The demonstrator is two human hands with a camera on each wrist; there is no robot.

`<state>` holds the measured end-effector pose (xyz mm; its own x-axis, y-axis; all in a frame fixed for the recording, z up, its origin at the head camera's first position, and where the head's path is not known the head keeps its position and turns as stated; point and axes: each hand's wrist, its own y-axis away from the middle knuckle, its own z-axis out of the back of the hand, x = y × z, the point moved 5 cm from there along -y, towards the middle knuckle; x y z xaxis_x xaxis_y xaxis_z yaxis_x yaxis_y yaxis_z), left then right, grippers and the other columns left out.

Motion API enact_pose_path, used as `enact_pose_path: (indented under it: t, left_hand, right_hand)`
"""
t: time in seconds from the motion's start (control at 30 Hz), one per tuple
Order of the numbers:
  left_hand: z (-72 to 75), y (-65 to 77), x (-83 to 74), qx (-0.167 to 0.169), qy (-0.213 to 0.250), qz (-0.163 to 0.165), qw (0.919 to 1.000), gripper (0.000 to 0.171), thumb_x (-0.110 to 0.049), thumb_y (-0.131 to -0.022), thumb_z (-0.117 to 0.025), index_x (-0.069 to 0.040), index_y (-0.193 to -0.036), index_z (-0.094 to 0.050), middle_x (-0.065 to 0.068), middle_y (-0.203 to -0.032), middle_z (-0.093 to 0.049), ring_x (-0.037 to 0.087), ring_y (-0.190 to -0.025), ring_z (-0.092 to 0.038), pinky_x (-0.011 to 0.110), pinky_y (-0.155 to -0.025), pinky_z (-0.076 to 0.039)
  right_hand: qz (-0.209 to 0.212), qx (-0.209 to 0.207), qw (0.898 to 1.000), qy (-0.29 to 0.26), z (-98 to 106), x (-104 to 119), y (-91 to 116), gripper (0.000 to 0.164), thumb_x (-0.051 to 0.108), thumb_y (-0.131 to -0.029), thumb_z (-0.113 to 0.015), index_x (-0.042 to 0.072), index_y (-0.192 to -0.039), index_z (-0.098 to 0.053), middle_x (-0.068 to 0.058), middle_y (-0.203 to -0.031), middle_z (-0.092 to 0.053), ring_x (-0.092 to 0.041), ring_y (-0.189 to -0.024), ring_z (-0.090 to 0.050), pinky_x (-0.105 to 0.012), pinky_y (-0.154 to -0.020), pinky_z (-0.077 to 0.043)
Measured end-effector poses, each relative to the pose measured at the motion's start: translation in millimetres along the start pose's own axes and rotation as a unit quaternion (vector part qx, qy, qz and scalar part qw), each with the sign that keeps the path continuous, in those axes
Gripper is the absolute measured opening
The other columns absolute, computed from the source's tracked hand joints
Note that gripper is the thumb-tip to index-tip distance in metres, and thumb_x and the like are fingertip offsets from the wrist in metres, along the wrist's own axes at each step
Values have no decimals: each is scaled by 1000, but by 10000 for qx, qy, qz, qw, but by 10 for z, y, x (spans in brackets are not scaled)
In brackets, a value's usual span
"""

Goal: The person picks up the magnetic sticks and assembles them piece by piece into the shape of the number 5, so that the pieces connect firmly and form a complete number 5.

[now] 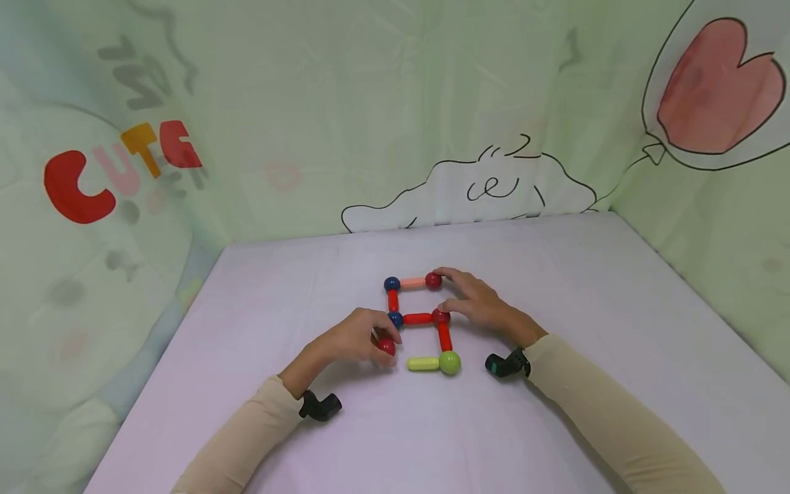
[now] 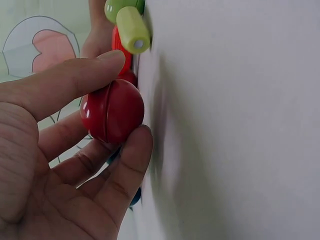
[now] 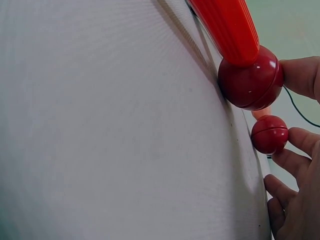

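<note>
My left hand (image 1: 352, 335) pinches a red ball (image 2: 120, 112) between thumb and fingertips, just over the table in the left wrist view. Beside it lies a frame of coloured sticks and balls. With its thumb on the near red ball (image 1: 441, 316) and its fingers at the far red ball (image 1: 433, 280), my right hand (image 1: 478, 302) spans the frame's right side. A pink stick (image 1: 413, 283) and red sticks (image 1: 418, 319) link these to two blue balls (image 1: 391, 283). Nearer me, a green ball (image 1: 450, 362) carries a yellow-green stick (image 1: 423, 363) whose left end is free.
The pieces lie on a pale table (image 1: 537, 425). Behind it hangs a light green printed curtain (image 1: 370, 103), meeting the table's back edge. Each wrist wears a small black camera (image 1: 507, 363).
</note>
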<state>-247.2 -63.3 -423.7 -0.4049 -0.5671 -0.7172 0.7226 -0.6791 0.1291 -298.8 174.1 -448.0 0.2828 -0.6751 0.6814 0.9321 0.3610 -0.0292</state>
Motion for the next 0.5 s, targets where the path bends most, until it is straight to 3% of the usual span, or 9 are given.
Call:
enact_pose_path:
  t: [0.5]
  left_hand:
    - [-128,-2,-40,158,-149,-158,9996,22,-17,-78,-88,-20,-98,-77,-7,-94,-64,13,-87,-58,24,-70,-53]
  right_hand:
    - [-6,-21,10000,-37,-14,-7,-13,71,31,-90,-67,23,-154,-38,-10,-161,-36,-36,-148,-30,-70,-112,-28]
